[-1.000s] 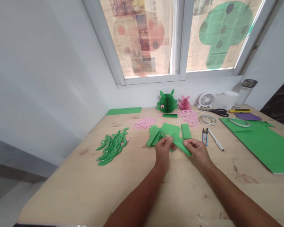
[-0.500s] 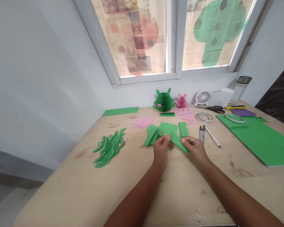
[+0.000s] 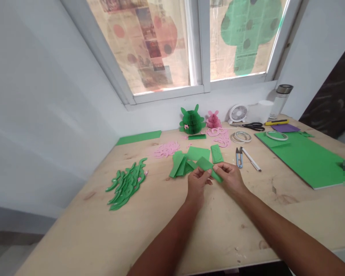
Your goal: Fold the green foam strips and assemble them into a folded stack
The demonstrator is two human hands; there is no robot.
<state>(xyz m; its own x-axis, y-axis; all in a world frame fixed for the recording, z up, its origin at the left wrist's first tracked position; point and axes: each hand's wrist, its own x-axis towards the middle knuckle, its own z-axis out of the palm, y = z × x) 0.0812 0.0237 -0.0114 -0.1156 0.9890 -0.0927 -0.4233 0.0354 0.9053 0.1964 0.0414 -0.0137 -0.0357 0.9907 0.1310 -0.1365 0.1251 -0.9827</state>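
Between my two hands is a narrow strip of green paper [image 3: 204, 163], slanting down to the right. My left hand [image 3: 197, 184] pinches it along its lower edge, and my right hand [image 3: 229, 177] grips it close beside, fingers pressed together. Just behind lie fanned green paper strips [image 3: 180, 165], a flat green sheet [image 3: 199, 153] and a small green stack with a drawn outline [image 3: 217, 153]. Curved green cut-outs [image 3: 128, 184] are heaped to the left.
Pink cut-outs [image 3: 167, 149], a green paper figure [image 3: 192, 121] and a pink one [image 3: 213, 119] stand or lie toward the wall. Right of my hands are blue snips [image 3: 239, 157], a white pen [image 3: 251, 159], tape rolls [image 3: 242, 137], black scissors [image 3: 254, 126] and a large green sheet [image 3: 307, 161].
My hands have come closer together on the green strip, and more of it shows beyond my left hand. The whole view has shifted slightly.
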